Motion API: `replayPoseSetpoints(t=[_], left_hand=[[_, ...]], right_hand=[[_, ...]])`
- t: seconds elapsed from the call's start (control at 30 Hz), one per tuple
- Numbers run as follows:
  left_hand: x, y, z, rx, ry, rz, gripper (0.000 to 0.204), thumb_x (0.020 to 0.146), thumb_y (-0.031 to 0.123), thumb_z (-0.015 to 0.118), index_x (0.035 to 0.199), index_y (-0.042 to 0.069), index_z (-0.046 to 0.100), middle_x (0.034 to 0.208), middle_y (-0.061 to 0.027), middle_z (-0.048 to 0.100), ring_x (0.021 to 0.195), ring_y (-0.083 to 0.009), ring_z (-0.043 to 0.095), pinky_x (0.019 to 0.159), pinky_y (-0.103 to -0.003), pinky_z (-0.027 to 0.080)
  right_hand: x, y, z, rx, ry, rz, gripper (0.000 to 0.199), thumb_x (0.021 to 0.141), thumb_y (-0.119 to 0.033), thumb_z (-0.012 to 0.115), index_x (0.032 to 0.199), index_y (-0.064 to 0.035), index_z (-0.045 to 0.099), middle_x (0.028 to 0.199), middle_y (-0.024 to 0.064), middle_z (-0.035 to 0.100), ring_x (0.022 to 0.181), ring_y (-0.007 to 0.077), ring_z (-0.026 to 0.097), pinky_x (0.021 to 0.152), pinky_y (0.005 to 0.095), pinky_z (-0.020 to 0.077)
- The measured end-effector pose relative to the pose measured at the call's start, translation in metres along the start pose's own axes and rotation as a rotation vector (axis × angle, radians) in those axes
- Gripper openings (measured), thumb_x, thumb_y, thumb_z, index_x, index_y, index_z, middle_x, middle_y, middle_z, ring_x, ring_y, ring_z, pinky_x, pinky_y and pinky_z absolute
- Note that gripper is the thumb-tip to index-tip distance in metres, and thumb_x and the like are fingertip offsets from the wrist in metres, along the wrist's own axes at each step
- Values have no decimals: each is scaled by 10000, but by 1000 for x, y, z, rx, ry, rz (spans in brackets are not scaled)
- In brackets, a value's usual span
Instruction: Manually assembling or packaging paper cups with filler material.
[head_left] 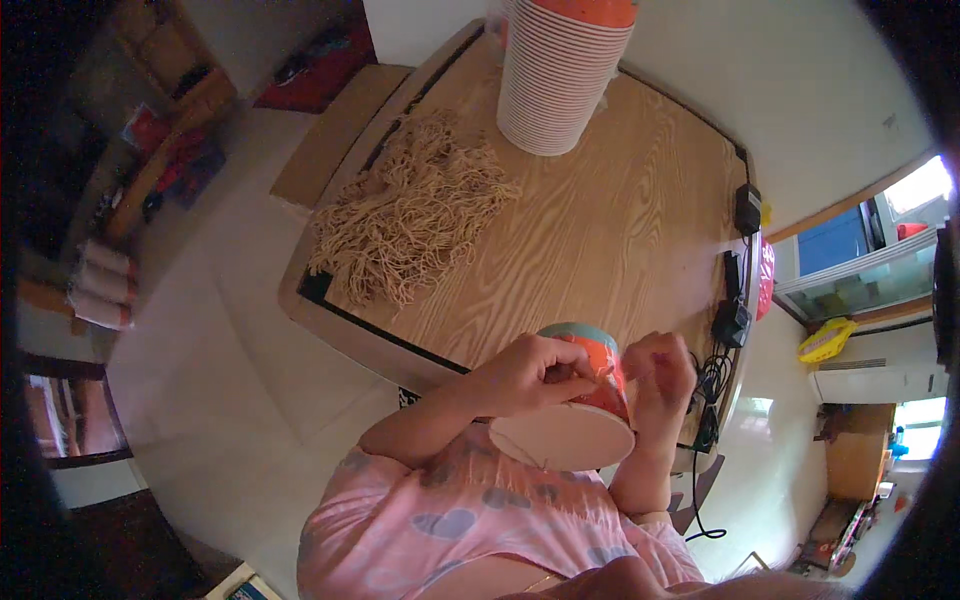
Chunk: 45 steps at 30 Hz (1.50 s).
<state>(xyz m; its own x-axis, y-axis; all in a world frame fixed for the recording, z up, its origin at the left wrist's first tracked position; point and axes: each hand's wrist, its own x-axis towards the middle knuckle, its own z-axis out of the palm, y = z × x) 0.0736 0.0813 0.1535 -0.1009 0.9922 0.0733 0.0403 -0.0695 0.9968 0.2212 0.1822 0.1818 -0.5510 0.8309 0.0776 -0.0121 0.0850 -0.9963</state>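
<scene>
A paper bucket point(565, 436) with a plain white round end and an orange, red and teal printed side is tipped over in front of my chest, close to the table's near edge. Thin string strands run across its white end. My left hand point(535, 372) lies against the printed side, finger and thumb pinched on what looks like a strand of string. Beside the bucket's right side, my right hand point(659, 370) is closed with its fingers curled; anything inside it is hidden. A loose, tangled pile of beige string point(420, 215) lies on the table's left part.
A tall stack of nested white paper buckets point(556, 85) stands at the far side of the wood-grain table point(600, 240). Black power adapters point(733, 322) and coiled cables point(712, 385) lie along the right edge. More stacked white buckets point(103, 285) are at the far left.
</scene>
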Motion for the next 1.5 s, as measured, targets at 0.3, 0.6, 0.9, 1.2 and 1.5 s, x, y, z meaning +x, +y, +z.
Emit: replayPoseSetpoints(t=[0.3, 0.6, 0.9, 1.2, 1.5], left_hand=[[2, 8, -1, 21, -8, -21, 113, 788, 125, 635, 842, 27, 617, 638, -3, 545, 567, -57, 466, 521, -237, 395], [1, 9, 0, 33, 8, -2, 123, 792, 118, 634, 873, 29, 611, 667, -17, 560, 580, -62, 473, 540, -234, 408], [1, 8, 0, 14, 0, 1, 141, 793, 107, 635, 904, 23, 613, 695, -12, 575, 610, -46, 488, 553, -221, 418], [1, 11, -1, 13, -19, -19, 122, 806, 100, 621, 900, 23, 614, 690, 4, 570, 613, -31, 478, 546, -212, 412], [1, 4, 4, -60, 42, 6, 101, 798, 146, 641, 800, 53, 600, 574, 47, 466, 538, -20, 400, 474, -220, 319]], right_hand=[[8, -2, -8, -347, -358, 67, 308, 884, -172, 455, 645, 16, 502, 562, -8, 426, 536, 55, 375, 463, 233, 296], [10, -12, -5, -379, -480, 44, 162, 848, -96, 543, 766, 37, 499, 570, 113, 434, 530, 132, 406, 508, 303, 393], [13, -10, -15, -347, -515, 36, 141, 831, -102, 585, 795, 24, 532, 635, 100, 492, 585, 127, 485, 523, 287, 398], [15, -5, -18, -412, -566, 14, 128, 814, -100, 586, 796, 25, 565, 664, 116, 513, 602, 200, 506, 555, 306, 406], [14, -8, -20, -283, -563, -3, 42, 826, 23, 491, 787, 11, 482, 703, 28, 469, 663, 84, 426, 585, 217, 360]])
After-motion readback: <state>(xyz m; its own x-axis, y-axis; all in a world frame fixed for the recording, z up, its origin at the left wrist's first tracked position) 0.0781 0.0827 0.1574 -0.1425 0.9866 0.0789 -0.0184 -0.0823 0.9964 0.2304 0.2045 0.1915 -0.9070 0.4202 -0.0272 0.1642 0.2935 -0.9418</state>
